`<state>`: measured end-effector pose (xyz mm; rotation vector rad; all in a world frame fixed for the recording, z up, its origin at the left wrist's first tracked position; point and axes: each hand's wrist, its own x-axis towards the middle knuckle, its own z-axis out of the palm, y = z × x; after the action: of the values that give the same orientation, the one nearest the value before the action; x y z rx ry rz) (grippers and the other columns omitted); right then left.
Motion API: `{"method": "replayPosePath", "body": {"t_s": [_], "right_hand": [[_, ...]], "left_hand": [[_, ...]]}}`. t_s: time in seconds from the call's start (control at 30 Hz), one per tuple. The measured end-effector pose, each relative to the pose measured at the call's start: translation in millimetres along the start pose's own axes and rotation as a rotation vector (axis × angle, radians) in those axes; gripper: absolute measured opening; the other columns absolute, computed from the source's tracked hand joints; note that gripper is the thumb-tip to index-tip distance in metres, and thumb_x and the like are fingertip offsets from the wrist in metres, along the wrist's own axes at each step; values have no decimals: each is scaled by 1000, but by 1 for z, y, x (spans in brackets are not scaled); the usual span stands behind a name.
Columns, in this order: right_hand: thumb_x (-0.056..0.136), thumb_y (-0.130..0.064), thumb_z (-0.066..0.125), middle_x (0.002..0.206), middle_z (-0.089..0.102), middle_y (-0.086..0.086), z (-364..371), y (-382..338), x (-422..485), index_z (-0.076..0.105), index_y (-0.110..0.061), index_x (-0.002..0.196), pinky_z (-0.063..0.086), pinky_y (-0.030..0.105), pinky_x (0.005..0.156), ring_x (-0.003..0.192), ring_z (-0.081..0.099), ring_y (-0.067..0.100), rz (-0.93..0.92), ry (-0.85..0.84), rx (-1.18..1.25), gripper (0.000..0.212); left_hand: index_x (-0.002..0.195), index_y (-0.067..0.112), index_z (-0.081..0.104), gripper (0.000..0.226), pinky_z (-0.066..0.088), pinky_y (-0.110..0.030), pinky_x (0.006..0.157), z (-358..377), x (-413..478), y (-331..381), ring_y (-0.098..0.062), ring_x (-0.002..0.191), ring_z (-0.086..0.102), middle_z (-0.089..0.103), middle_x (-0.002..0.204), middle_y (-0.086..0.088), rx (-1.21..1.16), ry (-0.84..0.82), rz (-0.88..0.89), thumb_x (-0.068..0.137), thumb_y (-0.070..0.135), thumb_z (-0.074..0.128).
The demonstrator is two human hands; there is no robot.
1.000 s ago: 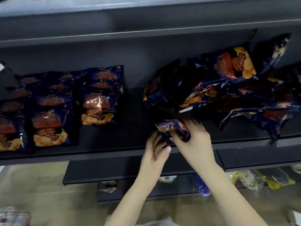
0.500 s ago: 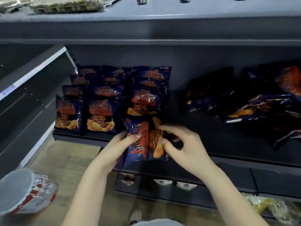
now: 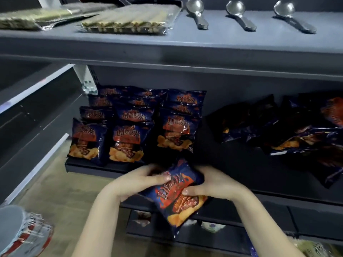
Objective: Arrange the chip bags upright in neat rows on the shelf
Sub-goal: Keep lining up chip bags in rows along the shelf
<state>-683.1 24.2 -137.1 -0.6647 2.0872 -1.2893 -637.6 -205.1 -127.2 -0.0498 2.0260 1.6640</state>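
Note:
I hold one dark blue chip bag (image 3: 176,199) with red and orange print in both hands, tilted, just in front of the dark shelf (image 3: 241,173). My left hand (image 3: 137,182) grips its upper left edge, thumb on the front. My right hand (image 3: 213,184) grips its right side. On the shelf's left part, several matching bags stand upright in three rows (image 3: 133,127). To the right lies a loose heap of the same bags (image 3: 289,134), fallen and overlapping.
The shelf above (image 3: 222,45) carries wrapped trays of sticks (image 3: 130,19) and three metal spoons (image 3: 239,14). Lower shelves hold small packets (image 3: 211,226). A stack of paper cups (image 3: 20,232) shows at bottom left. Bare shelf lies between rows and heap.
The view has swung up and left. The bag went from my right hand at the heap to both hands, and now hangs lower and tilted before the third row.

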Motion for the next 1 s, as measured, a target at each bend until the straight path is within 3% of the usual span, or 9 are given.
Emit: {"method": "replayPosePath", "body": {"t_s": [0.17,0.27,0.33,0.43,0.53,0.67,0.77,0.87,1.0], "right_hand": [[76,-26,77,102,73,-6,-4,13,11,64,-28,108,55,26,83,96,67,9,14,409,252,35],[79,-23,75,99,73,3,-2,17,20,63,-16,113,58,28,71,91,69,20,36,564,308,37],[80,-24,74,104,72,1,4,20,26,61,-16,117,55,28,75,96,68,18,63,572,359,40],[83,-22,70,113,69,2,13,26,33,57,-19,122,50,39,91,106,64,20,61,551,473,42],[85,-11,64,108,70,1,15,33,40,57,-21,115,50,37,88,105,64,22,66,632,564,33],[84,0,65,108,69,5,13,34,50,56,-17,114,52,37,85,103,65,23,16,704,569,35],[84,1,63,110,67,12,22,34,61,57,-14,115,51,48,90,105,64,29,-9,711,555,35],[86,-1,62,112,67,10,30,34,69,56,-15,119,50,49,92,106,64,27,3,750,543,37],[90,-10,60,105,71,-6,32,33,75,59,-30,113,54,32,83,99,67,11,37,782,391,30]], "left_hand": [[125,32,40,66,55,-21,75,-10,14,-13,-12,110,59,57,125,2,-168,361,188,66,47,67],[142,29,23,91,51,-19,83,3,20,-18,-1,108,56,50,128,9,-135,293,167,64,51,65],[147,27,15,98,43,-19,93,16,25,-23,0,114,50,43,132,11,-2,267,128,67,54,65],[148,23,16,83,31,-16,97,29,38,-32,-12,131,38,39,145,4,179,415,147,83,41,64],[147,22,19,72,27,-6,85,33,47,-34,-16,130,40,40,145,-1,260,550,160,89,30,60],[147,21,18,71,25,1,85,34,53,-33,-1,113,45,44,139,-2,365,653,302,90,13,59],[147,22,2,84,34,-22,106,35,58,-35,-14,134,34,23,152,-5,403,660,370,88,6,59],[141,22,-9,86,26,-38,114,38,65,-35,-24,142,18,12,154,-12,454,649,416,88,5,57],[142,15,-14,85,21,-47,114,43,72,-34,-29,143,9,4,155,-16,455,658,409,90,4,52]]}}
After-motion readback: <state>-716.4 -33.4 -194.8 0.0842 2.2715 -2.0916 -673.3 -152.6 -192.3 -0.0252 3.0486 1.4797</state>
